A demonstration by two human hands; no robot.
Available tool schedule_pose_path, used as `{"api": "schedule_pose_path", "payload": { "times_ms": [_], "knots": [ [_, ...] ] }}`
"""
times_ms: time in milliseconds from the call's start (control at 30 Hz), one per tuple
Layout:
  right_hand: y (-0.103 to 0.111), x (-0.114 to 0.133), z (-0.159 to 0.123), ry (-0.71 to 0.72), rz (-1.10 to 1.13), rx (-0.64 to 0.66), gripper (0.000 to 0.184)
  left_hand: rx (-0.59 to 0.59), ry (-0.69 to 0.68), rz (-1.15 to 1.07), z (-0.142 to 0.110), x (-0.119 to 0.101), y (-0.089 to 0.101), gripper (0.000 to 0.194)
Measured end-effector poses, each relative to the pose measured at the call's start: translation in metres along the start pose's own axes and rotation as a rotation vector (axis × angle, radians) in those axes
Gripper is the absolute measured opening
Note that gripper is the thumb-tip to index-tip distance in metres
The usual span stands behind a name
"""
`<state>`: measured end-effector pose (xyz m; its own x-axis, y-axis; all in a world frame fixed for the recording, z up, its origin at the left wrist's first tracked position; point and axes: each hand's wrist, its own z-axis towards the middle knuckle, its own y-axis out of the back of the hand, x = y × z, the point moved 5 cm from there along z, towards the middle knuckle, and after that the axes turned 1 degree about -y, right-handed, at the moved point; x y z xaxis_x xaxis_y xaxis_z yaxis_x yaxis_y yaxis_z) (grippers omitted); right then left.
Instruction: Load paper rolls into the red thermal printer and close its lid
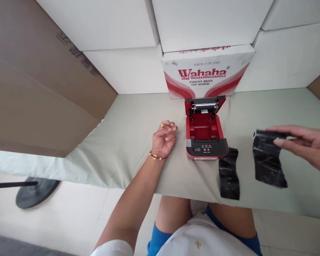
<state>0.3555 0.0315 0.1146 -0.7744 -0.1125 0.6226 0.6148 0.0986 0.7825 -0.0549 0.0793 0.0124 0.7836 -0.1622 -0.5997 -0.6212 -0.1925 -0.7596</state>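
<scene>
A small red and black receipt printer (206, 135) sits on the table with its lid open and its red paper bay bare. My left hand (164, 138) rests on the cloth just left of it, fingers loosely curled, holding nothing. My right hand (305, 144) is raised at the right and pinches the top of a black plastic wrapper (268, 160) that hangs down, with a white roll end showing at its upper left corner. A second black wrapper (228, 174) lies flat by the printer's front right corner.
A pale green cloth (122, 142) covers the table. A white and red Wahaha water carton (206, 71) stands right behind the printer, among stacked white boxes (122, 67). A large brown cardboard sheet (37, 81) leans at left. A black round stand base (34, 192) sits on the floor.
</scene>
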Motion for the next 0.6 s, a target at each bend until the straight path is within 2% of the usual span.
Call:
{"api": "schedule_pose_path", "payload": {
  "times_ms": [67, 133, 200, 267, 367, 467, 600],
  "knots": [
    [-0.019, -0.023, -0.001, -0.143, 0.073, 0.156, 0.029, -0.030, 0.001, 0.012, 0.001, 0.002, 0.002, 0.046],
    [-0.040, -0.033, -0.001, -0.222, 0.077, 0.248, 0.027, -0.028, -0.008, 0.021, 0.002, 0.002, 0.003, 0.048],
    [-0.052, -0.029, 0.000, -0.183, -0.021, 0.203, 0.031, -0.024, -0.021, 0.020, 0.003, 0.002, 0.005, 0.044],
    [-0.054, -0.017, 0.001, -0.112, -0.137, 0.075, 0.035, -0.049, -0.031, 0.008, 0.004, 0.000, 0.008, 0.041],
    [-0.055, 0.007, 0.001, -0.025, -0.149, -0.043, 0.036, -0.084, -0.032, -0.003, 0.005, -0.002, 0.011, 0.041],
    [-0.075, 0.025, 0.005, 0.065, -0.106, 0.048, 0.035, -0.047, -0.030, 0.018, 0.005, -0.001, 0.009, 0.040],
    [-0.112, 0.026, 0.010, 0.086, -0.267, 0.240, 0.038, -0.017, -0.021, 0.035, 0.003, 0.002, 0.006, 0.036]
  ]
}}
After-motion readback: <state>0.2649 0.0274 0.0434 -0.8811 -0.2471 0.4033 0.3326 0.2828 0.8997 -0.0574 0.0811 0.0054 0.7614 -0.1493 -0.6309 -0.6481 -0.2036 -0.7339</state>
